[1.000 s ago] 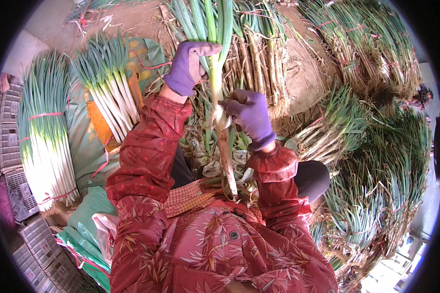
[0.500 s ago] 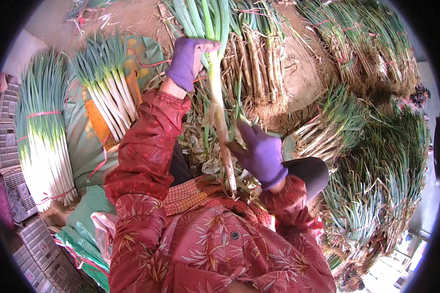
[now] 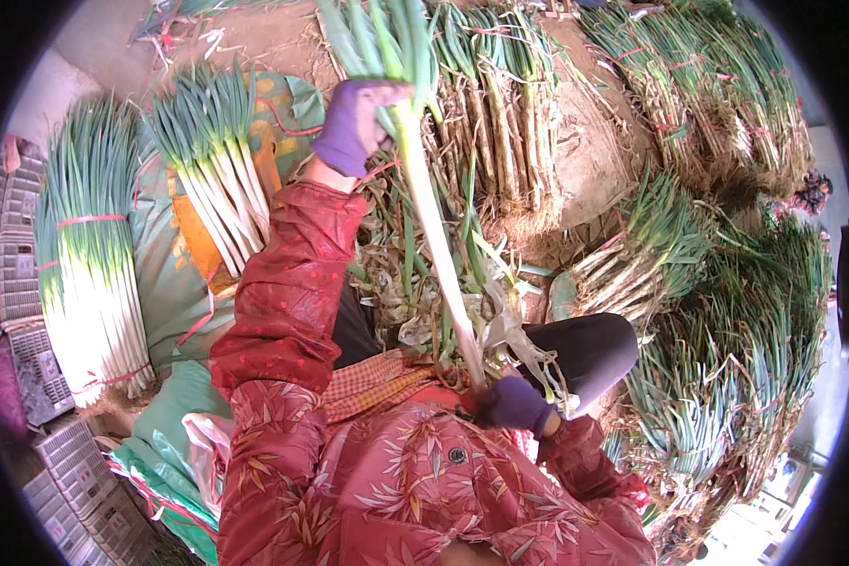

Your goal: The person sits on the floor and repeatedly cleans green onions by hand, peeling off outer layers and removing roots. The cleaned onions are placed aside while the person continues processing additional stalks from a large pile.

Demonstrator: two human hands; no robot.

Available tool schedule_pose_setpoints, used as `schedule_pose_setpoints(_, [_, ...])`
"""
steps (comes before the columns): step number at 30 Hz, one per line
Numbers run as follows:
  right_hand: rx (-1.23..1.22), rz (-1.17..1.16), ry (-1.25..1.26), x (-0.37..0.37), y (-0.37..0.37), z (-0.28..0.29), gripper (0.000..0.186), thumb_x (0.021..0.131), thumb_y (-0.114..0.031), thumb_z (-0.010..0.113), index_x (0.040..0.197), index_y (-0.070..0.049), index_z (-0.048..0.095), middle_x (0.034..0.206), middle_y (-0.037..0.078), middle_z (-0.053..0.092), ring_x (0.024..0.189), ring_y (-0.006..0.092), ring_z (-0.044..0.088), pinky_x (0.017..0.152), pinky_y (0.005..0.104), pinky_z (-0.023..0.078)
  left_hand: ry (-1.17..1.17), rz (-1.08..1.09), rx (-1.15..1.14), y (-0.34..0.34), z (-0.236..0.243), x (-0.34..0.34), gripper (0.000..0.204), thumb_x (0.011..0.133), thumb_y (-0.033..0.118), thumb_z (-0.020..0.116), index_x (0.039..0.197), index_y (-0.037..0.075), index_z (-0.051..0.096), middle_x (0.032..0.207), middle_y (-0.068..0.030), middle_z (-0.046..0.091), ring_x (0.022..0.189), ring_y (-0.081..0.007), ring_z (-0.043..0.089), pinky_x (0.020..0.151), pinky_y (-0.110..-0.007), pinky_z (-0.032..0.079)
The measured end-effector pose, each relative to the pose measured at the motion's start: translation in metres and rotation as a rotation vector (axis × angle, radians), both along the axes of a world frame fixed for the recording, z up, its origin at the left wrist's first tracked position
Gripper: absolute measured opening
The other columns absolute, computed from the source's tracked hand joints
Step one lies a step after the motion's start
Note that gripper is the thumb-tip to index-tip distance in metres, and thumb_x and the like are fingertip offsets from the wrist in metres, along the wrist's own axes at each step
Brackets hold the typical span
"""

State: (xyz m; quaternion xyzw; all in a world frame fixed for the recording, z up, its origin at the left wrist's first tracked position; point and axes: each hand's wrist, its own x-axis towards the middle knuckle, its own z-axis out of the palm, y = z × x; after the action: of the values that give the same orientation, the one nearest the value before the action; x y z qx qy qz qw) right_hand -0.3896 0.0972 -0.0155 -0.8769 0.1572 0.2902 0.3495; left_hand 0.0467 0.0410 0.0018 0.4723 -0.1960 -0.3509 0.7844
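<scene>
From the head view we see our left hand (image 3: 354, 124), gloved purple, gripping a long green onion (image 3: 434, 236) near its leaves at 12 o'clock. Our right hand (image 3: 514, 404) clasps its root end at 5 o'clock. Cleaned white bundles (image 3: 85, 274) lie at 9 o'clock, unpeeled bundles (image 3: 717, 377) at 3 o'clock.

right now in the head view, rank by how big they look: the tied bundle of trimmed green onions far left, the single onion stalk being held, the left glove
1. tied bundle of trimmed green onions, largest.
2. single onion stalk, long but thin, and nearer the camera, so its rank is unsure.
3. left glove, smallest.
</scene>
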Motion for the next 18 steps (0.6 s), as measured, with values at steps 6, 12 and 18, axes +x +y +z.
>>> schedule_pose_setpoints(6, [0.010, -0.087, -0.229, 0.034, -0.066, 0.032, 0.017, 0.074, -0.023, 0.066, 0.078, -0.006, 0.068, 0.068, 0.013, 0.064, 0.059, 0.0281, 0.062, 0.055, 0.0375, 0.048, 0.162, -0.112, -0.162, 0.014, -0.009, 0.052, 0.007, 0.082, 0.017, 0.062, 0.080, 0.010, 0.063, 0.073, -0.0043, 0.062, 0.043, -0.0151, 0.051, 0.032, -0.028, 0.037])
schedule_pose_setpoints(12, [0.566, -0.533, -0.543, 0.175, -0.094, 0.050, 0.031, 0.077, -0.012, 0.070, 0.100, 0.007, 0.061, 0.079, 0.008, 0.067, 0.063, 0.0080, 0.058, 0.052, 0.0216, 0.043, 0.208, -0.208, -0.190, -0.013, -0.033, 0.040, 0.018, 0.084, 0.018, 0.058, 0.089, 0.002, 0.060, 0.074, -0.0106, 0.061, 0.047, -0.0176, 0.052, 0.046, -0.031, 0.048])
schedule_pose_setpoints(18, [0.821, -0.710, -0.436, 0.189, -0.093, 0.044, 0.017, 0.071, -0.005, 0.060, 0.081, 0.008, 0.065, 0.066, 0.006, 0.063, 0.045, 0.0099, 0.056, 0.039, 0.0219, 0.041, 0.205, -0.123, -0.216, -0.018, -0.034, 0.027, 0.013, 0.083, 0.017, 0.057, 0.082, 0.005, 0.056, 0.081, -0.0141, 0.060, 0.061, -0.0233, 0.056, 0.052, -0.034, 0.051])
